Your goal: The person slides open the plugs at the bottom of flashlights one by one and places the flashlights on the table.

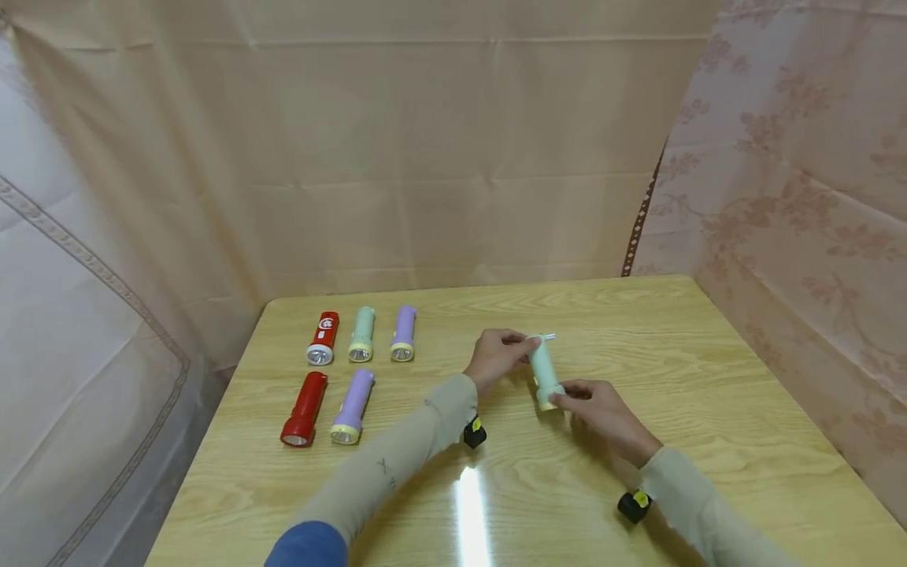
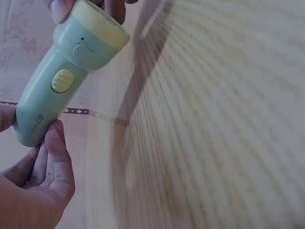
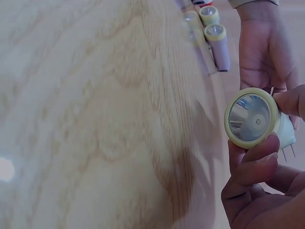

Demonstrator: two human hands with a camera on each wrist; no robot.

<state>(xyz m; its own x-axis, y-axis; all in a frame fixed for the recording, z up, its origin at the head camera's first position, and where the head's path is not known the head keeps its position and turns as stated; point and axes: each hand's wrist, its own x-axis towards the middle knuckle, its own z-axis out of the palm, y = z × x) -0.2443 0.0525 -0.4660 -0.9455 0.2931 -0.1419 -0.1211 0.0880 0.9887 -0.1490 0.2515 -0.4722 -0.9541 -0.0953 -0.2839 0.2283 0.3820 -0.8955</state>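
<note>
Both hands hold a mint-green flashlight (image 1: 544,368) above the right half of the table. My left hand (image 1: 498,356) pinches its tail end between thumb and fingers. At the head end, my right hand (image 1: 602,411) grips around the pale yellow rim. The left wrist view shows the cream slide switch (image 2: 63,80) on its side, with no finger on it. In the right wrist view the clear lens (image 3: 250,118) faces the camera, and thin metal prongs (image 3: 289,153) stick out behind it near the tail.
On the left of the wooden table (image 1: 609,315) lie more flashlights in two rows. At the back are a red-and-white one (image 1: 326,335), a green one (image 1: 363,331) and a purple one (image 1: 404,331). In front lie a red one (image 1: 307,405) and a purple one (image 1: 354,402). Curtains (image 1: 453,157) hang behind.
</note>
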